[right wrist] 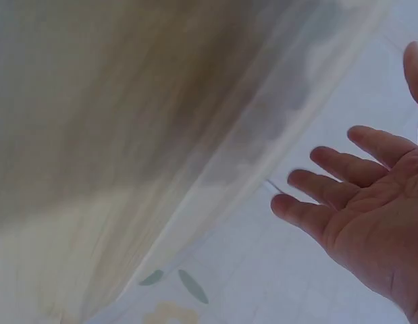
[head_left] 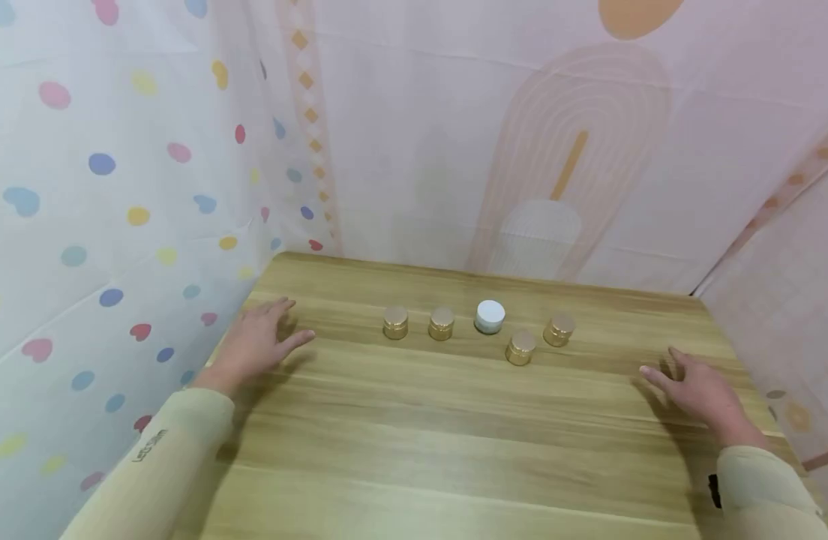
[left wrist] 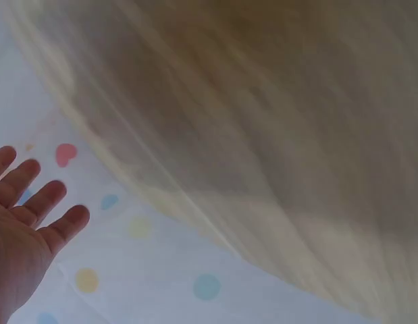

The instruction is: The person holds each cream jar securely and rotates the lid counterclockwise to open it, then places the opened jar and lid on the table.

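i see my left hand [head_left: 257, 346] near the left edge of the table [head_left: 414, 450] and my right hand [head_left: 700, 394] near the right edge, fingers loosely extended on both, holding nothing. toward the far edge, well apart from them, four gold jars [head_left: 396, 323] stand upright around one white jar [head_left: 490, 316], two on its left, two on its right.

Left hand [head_left: 253, 341] well left of white jar [head_left: 490, 318], fingers extended, thumb out; right hand [head_left: 703, 390] well right of it, fingers spread.
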### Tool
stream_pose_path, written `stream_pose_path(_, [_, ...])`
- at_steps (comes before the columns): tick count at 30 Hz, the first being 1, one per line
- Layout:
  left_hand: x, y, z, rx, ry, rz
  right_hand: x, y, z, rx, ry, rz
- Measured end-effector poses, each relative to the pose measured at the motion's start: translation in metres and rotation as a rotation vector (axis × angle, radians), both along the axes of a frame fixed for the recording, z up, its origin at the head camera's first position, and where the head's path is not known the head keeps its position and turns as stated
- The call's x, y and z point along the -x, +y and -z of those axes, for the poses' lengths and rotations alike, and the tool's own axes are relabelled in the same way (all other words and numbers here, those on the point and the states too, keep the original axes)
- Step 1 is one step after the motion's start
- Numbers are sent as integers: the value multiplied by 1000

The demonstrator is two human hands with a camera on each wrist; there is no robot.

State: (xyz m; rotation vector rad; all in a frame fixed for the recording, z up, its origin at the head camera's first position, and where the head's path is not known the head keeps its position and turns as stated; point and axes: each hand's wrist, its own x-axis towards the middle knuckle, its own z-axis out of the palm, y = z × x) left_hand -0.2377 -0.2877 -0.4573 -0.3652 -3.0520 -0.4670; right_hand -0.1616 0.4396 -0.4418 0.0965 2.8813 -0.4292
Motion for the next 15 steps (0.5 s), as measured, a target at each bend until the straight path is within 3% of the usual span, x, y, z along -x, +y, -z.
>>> stream_pose_path(7, [-2,9,0,-75,23,26,-4,-16,-3,30,75,-19])
stream_pose_path(15, [-4,24,-3,-123,0,36,-8,-24,-7,44,80,-7])
